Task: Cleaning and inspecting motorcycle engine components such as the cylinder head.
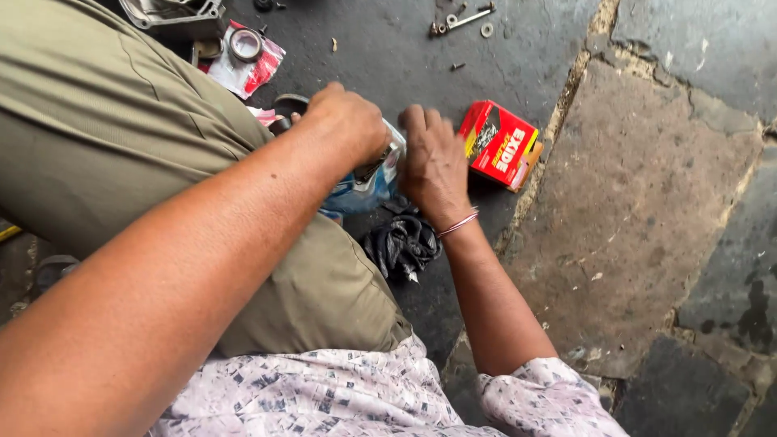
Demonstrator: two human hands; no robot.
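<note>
Both forearms reach up to a blue-and-white packet point(364, 186), gripped between the left hand point(344, 121) and the right hand point(433, 166), which are close together. At 3 o'clock of it lies 1 red box point(499, 144); at 6 o'clock, a black rag point(402, 245); at 10 o'clock, a metal ring point(244, 44) on a red-and-white wrapper point(255, 74).

You work over a floor of irregular stone slabs point(647, 202), dark grey to the left and far right and reddish-brown at centre, with cracked, crumbling pale joints point(558, 121) between them, a worn, stained surface, and soft, even daylight without hard shadows.
</note>
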